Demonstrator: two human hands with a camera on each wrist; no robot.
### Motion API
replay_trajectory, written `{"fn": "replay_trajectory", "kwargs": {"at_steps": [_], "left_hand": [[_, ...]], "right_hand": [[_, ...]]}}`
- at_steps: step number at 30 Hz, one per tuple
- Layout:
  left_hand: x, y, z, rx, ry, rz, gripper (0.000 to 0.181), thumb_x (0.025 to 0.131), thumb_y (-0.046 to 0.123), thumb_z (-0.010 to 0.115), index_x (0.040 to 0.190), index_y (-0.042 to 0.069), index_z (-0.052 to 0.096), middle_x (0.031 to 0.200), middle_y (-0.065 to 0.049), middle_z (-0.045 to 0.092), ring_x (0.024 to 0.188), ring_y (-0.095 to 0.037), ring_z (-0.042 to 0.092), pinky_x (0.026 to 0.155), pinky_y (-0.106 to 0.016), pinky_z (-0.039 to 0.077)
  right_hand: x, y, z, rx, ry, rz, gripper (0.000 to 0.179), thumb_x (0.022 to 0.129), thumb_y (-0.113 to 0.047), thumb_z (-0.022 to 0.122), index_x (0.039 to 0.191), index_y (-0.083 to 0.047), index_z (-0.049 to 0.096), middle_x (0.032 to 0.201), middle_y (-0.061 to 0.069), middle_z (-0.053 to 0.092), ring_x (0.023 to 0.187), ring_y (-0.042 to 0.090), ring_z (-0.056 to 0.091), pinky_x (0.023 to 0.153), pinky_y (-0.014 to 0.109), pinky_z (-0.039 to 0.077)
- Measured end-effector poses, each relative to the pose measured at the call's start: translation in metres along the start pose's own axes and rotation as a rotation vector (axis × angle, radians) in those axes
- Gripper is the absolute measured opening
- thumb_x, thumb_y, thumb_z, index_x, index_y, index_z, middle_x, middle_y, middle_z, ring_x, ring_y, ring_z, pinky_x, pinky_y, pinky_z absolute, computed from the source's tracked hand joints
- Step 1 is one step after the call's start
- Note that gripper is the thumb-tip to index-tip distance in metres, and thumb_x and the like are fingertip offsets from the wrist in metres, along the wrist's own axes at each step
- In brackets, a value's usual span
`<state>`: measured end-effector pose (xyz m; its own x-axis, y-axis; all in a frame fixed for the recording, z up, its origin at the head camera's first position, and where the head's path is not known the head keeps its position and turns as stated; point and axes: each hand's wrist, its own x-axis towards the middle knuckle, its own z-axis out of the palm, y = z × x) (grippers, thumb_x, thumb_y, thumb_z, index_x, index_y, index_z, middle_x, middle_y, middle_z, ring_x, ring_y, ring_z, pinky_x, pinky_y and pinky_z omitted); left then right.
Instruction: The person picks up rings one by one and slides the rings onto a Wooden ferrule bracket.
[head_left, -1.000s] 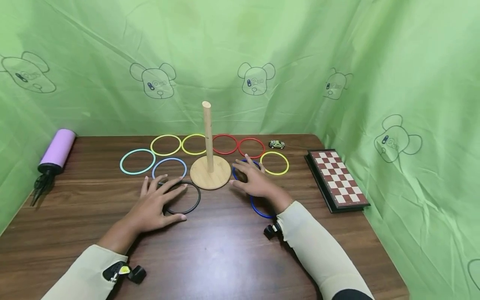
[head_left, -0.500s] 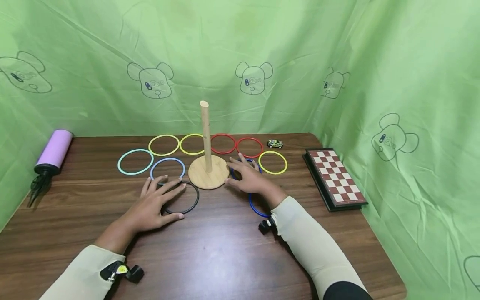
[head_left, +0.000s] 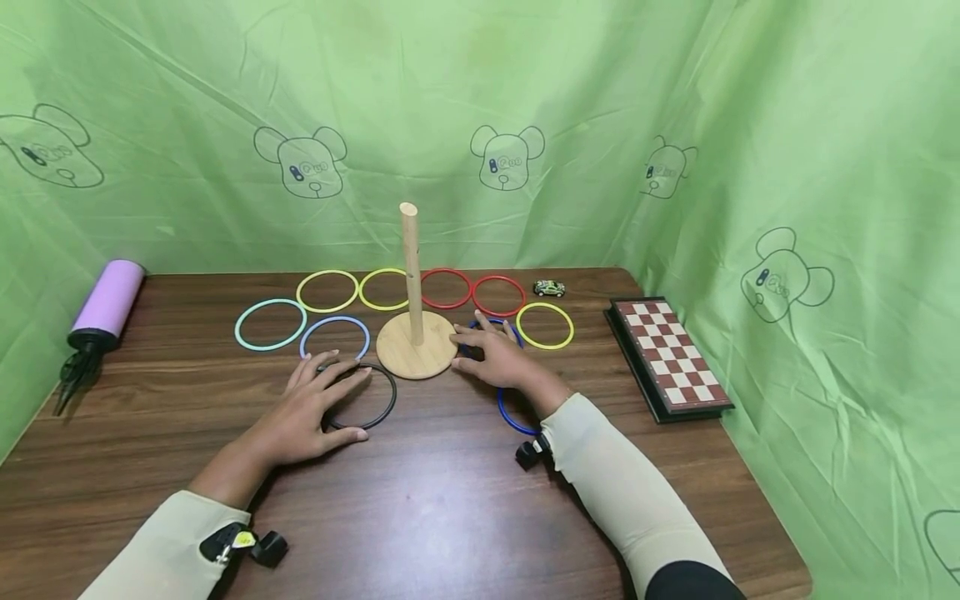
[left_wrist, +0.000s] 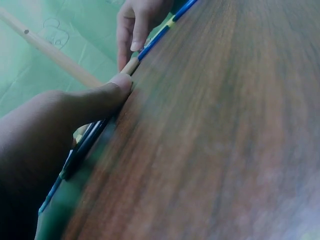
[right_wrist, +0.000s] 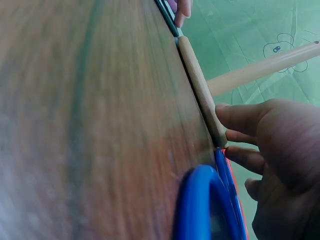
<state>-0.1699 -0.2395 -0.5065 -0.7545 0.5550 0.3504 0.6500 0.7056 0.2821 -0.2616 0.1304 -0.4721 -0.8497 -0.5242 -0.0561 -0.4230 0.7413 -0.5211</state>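
A wooden peg stand point(head_left: 408, 358) with a round base and upright post stands in the middle of the table. My right hand point(head_left: 504, 358) touches the right edge of its base, thumb and fingertips against the wood, fingers fairly straight. Beneath that hand lies a dark blue ring point(head_left: 519, 334), partly hidden, and a second blue ring point(head_left: 512, 417) lies nearer the wrist. My left hand point(head_left: 303, 417) is spread over the left side of a black ring point(head_left: 394, 396), which lies left of the base. Just beyond its fingertips is a light blue ring point(head_left: 367, 337).
A turquoise ring point(head_left: 237, 325), yellow rings point(head_left: 299, 287) and red rings point(head_left: 473, 287) lie along the back. A toy car point(head_left: 550, 288) and a checkered board point(head_left: 675, 358) are at right. A purple pump point(head_left: 110, 296) lies far left. Green cloth point(head_left: 600, 100) encloses the table.
My right hand has moved left, from over the blue ring to the base's edge. My left hand stays spread over the black ring. The head view has shifted slightly.
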Motion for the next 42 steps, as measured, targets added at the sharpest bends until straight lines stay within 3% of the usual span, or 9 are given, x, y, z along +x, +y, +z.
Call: {"fn": "replay_trajectory", "kwargs": {"at_steps": [11,20,31,36,42], "left_hand": [[-0.0007,0.0010,-0.0018,-0.010,0.024,0.015,0.092,0.080,0.054,0.094,0.156,0.012,0.061,0.157,-0.018,0.061,0.152,-0.050,0.039,0.124,-0.083,0.020],[-0.0017,0.0023,0.0000,-0.175,0.038,-0.031,0.098,0.071,0.045,0.103,0.154,0.014,0.061,0.150,-0.022,0.059,0.145,-0.051,0.037,0.116,-0.091,0.014],[-0.0031,0.0015,0.0016,-0.130,0.046,-0.022,0.102,0.070,0.048,0.102,0.155,0.008,0.060,0.155,-0.020,0.060,0.143,-0.049,0.037,0.110,-0.077,0.021],[-0.0016,0.0021,0.0012,-0.139,0.059,-0.010,0.099,0.070,0.046,0.103,0.153,0.009,0.062,0.151,-0.021,0.062,0.142,-0.050,0.038,0.110,-0.077,0.021],[0.0019,0.0031,0.0002,-0.173,0.122,-0.006,0.095,0.066,0.042,0.104,0.147,0.010,0.067,0.147,-0.024,0.061,0.142,-0.055,0.041,0.110,-0.080,0.022]], "right_hand": [[0.0050,-0.0021,0.0007,0.011,0.012,0.007,0.050,0.108,-0.039,0.070,0.154,-0.021,0.065,0.170,0.000,0.050,0.173,0.036,0.008,0.134,0.075,0.000],[0.0061,-0.0063,-0.0007,0.032,-0.010,0.029,0.050,0.108,-0.039,0.070,0.155,-0.020,0.064,0.170,0.001,0.050,0.174,0.035,0.006,0.135,0.072,-0.001],[0.0049,-0.0066,-0.0013,0.019,-0.015,0.035,0.051,0.108,-0.040,0.070,0.155,-0.021,0.064,0.171,0.000,0.049,0.174,0.034,0.007,0.135,0.073,0.001],[0.0044,-0.0062,-0.0027,0.022,-0.007,0.031,0.051,0.108,-0.040,0.071,0.155,-0.020,0.064,0.170,0.001,0.049,0.174,0.035,0.008,0.134,0.075,0.002],[0.0037,-0.0052,-0.0031,0.009,0.000,0.033,0.051,0.108,-0.039,0.070,0.155,-0.020,0.064,0.170,0.001,0.050,0.173,0.036,0.010,0.135,0.073,0.005]]}}
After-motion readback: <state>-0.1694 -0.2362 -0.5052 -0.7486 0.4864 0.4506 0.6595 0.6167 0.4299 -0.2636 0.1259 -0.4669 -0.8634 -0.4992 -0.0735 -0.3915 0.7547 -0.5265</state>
